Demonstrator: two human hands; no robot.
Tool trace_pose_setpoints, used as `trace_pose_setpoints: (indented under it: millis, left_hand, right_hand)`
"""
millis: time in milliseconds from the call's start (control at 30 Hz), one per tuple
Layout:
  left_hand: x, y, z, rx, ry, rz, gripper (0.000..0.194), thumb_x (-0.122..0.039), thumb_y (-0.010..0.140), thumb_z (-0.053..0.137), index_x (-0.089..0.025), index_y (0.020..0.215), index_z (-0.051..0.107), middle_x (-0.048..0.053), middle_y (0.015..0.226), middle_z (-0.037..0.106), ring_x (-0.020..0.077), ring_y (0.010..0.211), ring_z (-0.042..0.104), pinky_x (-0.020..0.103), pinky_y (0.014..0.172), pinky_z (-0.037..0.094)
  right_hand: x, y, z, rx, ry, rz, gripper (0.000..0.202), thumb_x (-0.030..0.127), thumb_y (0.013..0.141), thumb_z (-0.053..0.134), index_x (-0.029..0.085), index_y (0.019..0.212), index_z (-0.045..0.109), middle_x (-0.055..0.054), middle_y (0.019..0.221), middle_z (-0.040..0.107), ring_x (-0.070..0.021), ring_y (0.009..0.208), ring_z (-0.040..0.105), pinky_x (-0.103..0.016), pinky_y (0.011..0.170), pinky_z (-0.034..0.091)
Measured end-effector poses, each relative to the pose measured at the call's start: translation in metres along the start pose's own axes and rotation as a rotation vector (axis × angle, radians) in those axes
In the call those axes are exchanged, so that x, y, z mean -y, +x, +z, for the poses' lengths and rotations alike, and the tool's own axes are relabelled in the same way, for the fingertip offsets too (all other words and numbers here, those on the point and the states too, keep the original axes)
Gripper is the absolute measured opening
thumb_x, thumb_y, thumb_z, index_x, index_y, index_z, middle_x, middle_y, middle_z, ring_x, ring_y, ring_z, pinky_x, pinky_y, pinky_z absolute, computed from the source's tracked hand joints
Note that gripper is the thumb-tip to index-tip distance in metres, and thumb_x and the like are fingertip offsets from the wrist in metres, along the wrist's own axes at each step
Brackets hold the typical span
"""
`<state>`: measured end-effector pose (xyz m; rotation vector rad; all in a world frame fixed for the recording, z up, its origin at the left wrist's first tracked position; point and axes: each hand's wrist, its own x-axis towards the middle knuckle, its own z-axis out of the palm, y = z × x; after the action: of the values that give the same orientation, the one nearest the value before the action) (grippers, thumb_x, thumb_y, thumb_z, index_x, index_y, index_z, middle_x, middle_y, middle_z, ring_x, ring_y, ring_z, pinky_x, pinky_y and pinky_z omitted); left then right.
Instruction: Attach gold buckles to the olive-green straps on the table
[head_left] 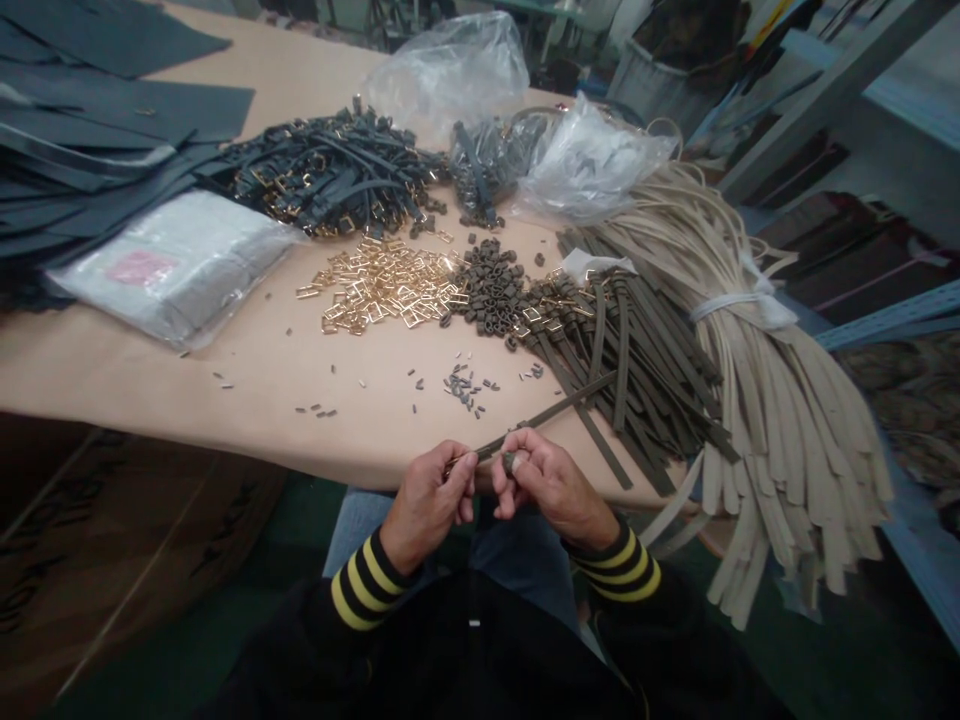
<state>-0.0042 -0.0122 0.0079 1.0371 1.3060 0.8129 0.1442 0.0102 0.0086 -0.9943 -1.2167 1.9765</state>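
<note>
Just over the table's near edge, my left hand pinches one end of a narrow dark olive strap. A hint of gold metal shows at that end, mostly hidden by the fingers. The strap runs up and right, over my right hand, onto the pile of olive straps. My right hand is closed, with a small dark olive strap loop between thumb and fingers. Beyond the hands lie a heap of similar olive loops, gold buckles and small loose metal pieces.
Black straps with buckles are heaped behind the gold ones. A plastic-wrapped packet and dark sheets lie left. Clear bags stand at the back. A tied bundle of beige strips hangs over the right edge.
</note>
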Motion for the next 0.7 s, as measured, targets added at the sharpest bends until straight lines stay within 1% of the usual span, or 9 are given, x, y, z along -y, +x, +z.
trace_pose_setpoints:
  millis: [100,167,300,400,433,500,567,633,700]
  left_hand:
    - [0.0014,0.0013,-0.0016,-0.004,0.01,0.0,0.023,-0.034,0.077,0.042,-0.016,0.063,0.043,-0.008,0.037,0.045,0.0044,0.031,0.039,0.014,0.033,0.032]
    - [0.0021,0.0018,-0.0021,-0.007,0.018,0.0,0.023,-0.034,0.077,0.042,-0.016,0.063,0.043,-0.007,0.037,0.045,0.0045,0.031,0.039,0.014,0.034,0.032]
    - [0.0031,0.0022,-0.001,0.0,0.017,-0.001,0.024,-0.034,0.078,0.042,-0.016,0.062,0.043,-0.008,0.037,0.044,0.0048,0.031,0.04,0.015,0.035,0.033]
    - [0.0029,0.0018,-0.0002,0.013,0.009,-0.001,0.024,-0.034,0.078,0.042,-0.016,0.063,0.043,-0.008,0.039,0.044,0.0046,0.032,0.041,0.015,0.035,0.033]
    - [0.0025,0.0015,-0.0001,0.02,0.009,0.003,0.024,-0.034,0.078,0.042,-0.016,0.063,0.043,-0.008,0.04,0.044,0.0045,0.032,0.041,0.015,0.035,0.033]
    - [0.0017,0.0006,-0.0005,0.033,0.01,0.017,0.024,-0.034,0.078,0.041,-0.016,0.063,0.043,-0.008,0.04,0.044,0.0042,0.032,0.04,0.014,0.035,0.032]
    - [0.0011,0.0001,-0.0013,0.042,0.018,0.036,0.024,-0.034,0.079,0.041,-0.016,0.063,0.043,-0.008,0.04,0.043,0.0041,0.033,0.04,0.014,0.035,0.032]
    - [0.0009,0.0001,-0.0026,0.041,0.033,0.053,0.024,-0.033,0.079,0.041,-0.016,0.063,0.043,-0.007,0.041,0.044,0.0043,0.033,0.04,0.015,0.036,0.033]
    - [0.0014,0.0007,-0.0039,0.033,0.059,0.068,0.024,-0.033,0.079,0.04,-0.016,0.063,0.043,-0.007,0.041,0.043,0.0046,0.034,0.04,0.015,0.037,0.033]
  right_hand:
    - [0.0017,-0.0009,-0.0013,0.008,0.033,-0.047,0.022,0.032,0.076,0.056,0.018,0.08,0.04,0.002,0.078,0.054,-0.0062,0.064,0.059,-0.019,0.057,0.051]
    - [0.0032,-0.0019,-0.0027,0.022,0.037,-0.057,0.021,0.03,0.074,0.058,0.017,0.079,0.042,0.001,0.082,0.054,-0.0064,0.068,0.059,-0.02,0.06,0.051]
    - [0.0042,-0.0024,-0.0026,-0.002,0.013,-0.074,0.016,0.027,0.077,0.055,0.016,0.078,0.043,0.002,0.075,0.056,-0.0039,0.058,0.057,-0.018,0.059,0.049]
    - [0.0019,-0.001,-0.0004,-0.006,-0.004,-0.092,0.014,0.024,0.077,0.054,0.017,0.077,0.042,0.004,0.068,0.056,-0.0035,0.052,0.054,-0.019,0.057,0.048]
    - [0.0008,-0.0004,0.0,-0.03,-0.01,-0.097,0.013,0.024,0.078,0.053,0.018,0.078,0.041,0.006,0.063,0.055,-0.0032,0.047,0.052,-0.02,0.056,0.047]
    - [-0.0007,0.0006,-0.0002,-0.125,-0.039,-0.11,0.011,0.023,0.079,0.05,0.019,0.082,0.039,0.009,0.053,0.051,-0.0028,0.04,0.046,-0.019,0.052,0.046]
    - [-0.0003,0.0011,-0.0019,-0.169,-0.115,-0.104,0.01,0.022,0.079,0.048,0.019,0.084,0.04,0.009,0.05,0.051,-0.0036,0.039,0.046,-0.018,0.048,0.044]
    - [0.002,0.001,-0.0042,-0.117,-0.216,-0.075,0.008,0.022,0.078,0.049,0.017,0.083,0.044,0.006,0.056,0.054,-0.005,0.045,0.049,-0.017,0.047,0.043]
    - [0.0052,0.0001,-0.0059,-0.067,-0.303,-0.04,0.008,0.021,0.076,0.05,0.016,0.082,0.049,0.004,0.059,0.054,-0.0058,0.047,0.05,-0.017,0.046,0.042]
